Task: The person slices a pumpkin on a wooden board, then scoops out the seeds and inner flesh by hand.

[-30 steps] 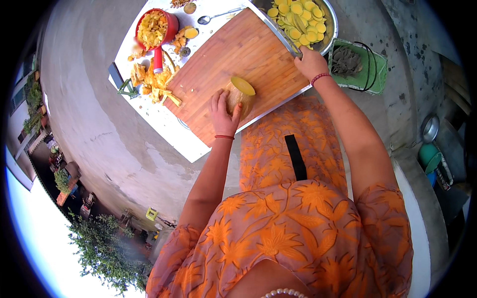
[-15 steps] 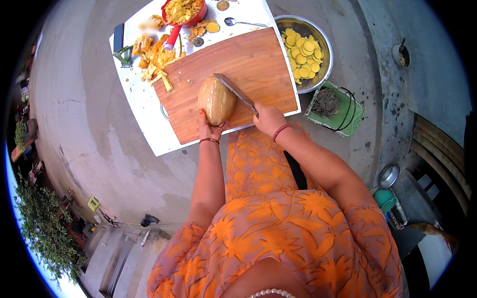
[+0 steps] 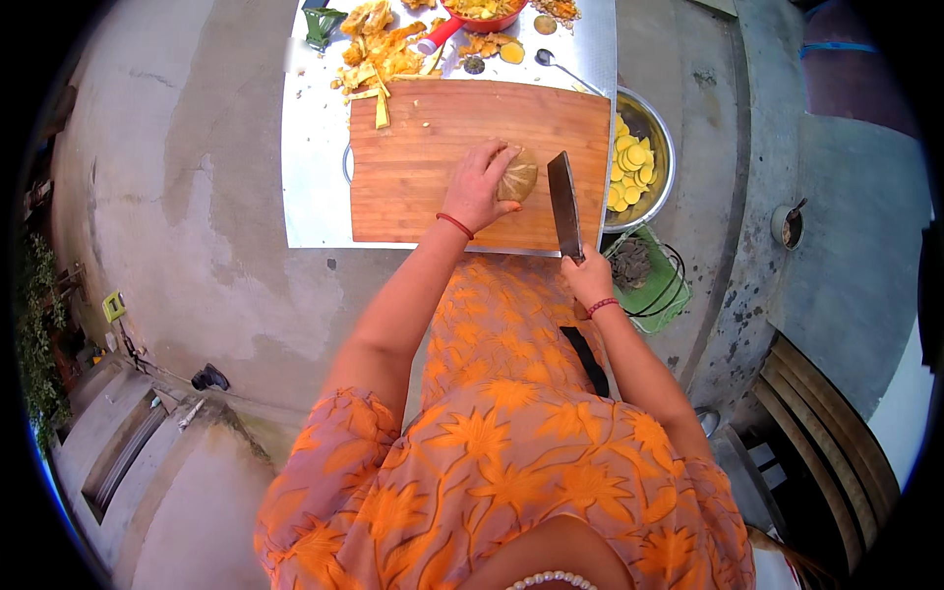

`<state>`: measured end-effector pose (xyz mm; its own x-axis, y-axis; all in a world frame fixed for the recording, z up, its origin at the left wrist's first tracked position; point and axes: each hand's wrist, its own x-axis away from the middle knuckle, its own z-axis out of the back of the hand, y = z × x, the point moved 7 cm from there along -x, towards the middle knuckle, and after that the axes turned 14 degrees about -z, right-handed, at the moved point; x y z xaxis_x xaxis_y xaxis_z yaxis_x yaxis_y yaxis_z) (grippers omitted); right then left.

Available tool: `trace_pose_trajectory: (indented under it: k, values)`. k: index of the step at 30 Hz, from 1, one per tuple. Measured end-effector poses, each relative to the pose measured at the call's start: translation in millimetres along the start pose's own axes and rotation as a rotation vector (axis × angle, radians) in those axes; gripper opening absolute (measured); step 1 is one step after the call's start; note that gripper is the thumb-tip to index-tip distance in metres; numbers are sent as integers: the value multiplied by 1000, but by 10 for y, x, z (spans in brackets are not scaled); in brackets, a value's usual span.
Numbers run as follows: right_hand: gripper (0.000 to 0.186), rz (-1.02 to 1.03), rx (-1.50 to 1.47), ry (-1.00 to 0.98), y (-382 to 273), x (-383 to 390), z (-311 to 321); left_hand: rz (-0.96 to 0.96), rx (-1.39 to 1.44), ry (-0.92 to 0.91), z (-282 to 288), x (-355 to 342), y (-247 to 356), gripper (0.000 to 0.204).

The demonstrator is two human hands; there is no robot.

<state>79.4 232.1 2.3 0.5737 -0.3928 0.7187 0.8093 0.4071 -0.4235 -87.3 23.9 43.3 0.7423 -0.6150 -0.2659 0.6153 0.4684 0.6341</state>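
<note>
My left hand (image 3: 478, 185) is curved round the left side of a tan pumpkin (image 3: 518, 175), which rests on the wooden cutting board (image 3: 413, 197). Much of the pumpkin is hidden behind that hand; its rounded end shows with pale streaks. In my right hand (image 3: 588, 278) is the handle of a cleaver (image 3: 564, 205). The dark, broad blade points away from me over the right part of the board, a short gap to the right of the pumpkin and not touching it.
The board lies on a white table (image 3: 315, 187). Behind it are orange pumpkin scraps (image 3: 379, 54), a red strainer (image 3: 497, 24) of pulp and a spoon (image 3: 570, 72). At the right, a steel basin (image 3: 668, 162) holds yellow slices, with a green container (image 3: 669, 313) near it.
The pumpkin has been turned and now shows a rounded end, further right on the board. My left hand has shifted from its near end to its left side. The cleaver has come away from the pumpkin.
</note>
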Motion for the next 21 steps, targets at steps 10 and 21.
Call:
trace_pose_trajectory:
  k: [10,21]
  values:
    - [23,231,-40,125,-407,449,291,345,250,287,-290,476,-270,108]
    - [27,463,358,104,-1238,687,251,273,96,347,729,566,-199,91]
